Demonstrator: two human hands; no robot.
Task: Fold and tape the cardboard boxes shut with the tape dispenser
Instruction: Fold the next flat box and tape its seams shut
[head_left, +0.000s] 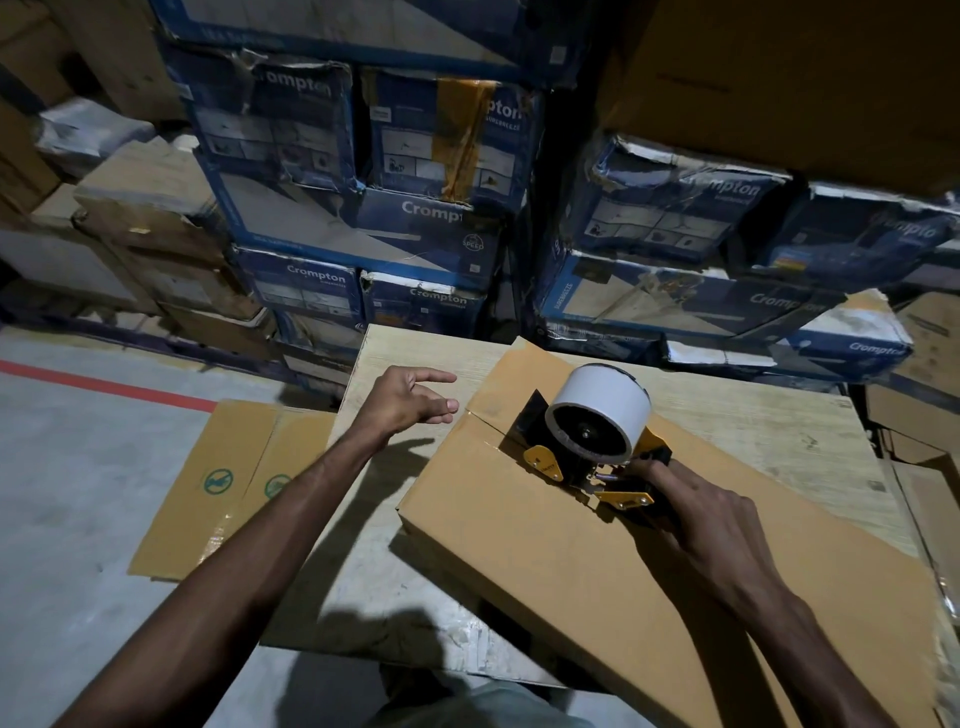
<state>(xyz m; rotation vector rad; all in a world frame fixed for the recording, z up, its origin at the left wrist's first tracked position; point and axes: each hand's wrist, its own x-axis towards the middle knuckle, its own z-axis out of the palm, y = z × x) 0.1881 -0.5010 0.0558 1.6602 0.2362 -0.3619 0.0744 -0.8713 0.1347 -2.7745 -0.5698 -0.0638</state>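
A long brown cardboard box (545, 540) lies closed on a pale work table (395, 358), running from the middle toward the lower right. On its top seam sits a yellow and black tape dispenser (582, 441) carrying a white roll of tape. My right hand (696, 514) grips the dispenser's handle and holds the dispenser against the box near its far end. My left hand (410, 400) hovers just left of the box's far corner, fingers relaxed and spread, holding nothing.
A flattened brown box (223, 488) lies on the concrete floor to the left of the table. Stacks of blue printed cartons (358, 208) rise behind the table, with brown cartons (145, 218) at the left. A red line (104, 384) marks the floor.
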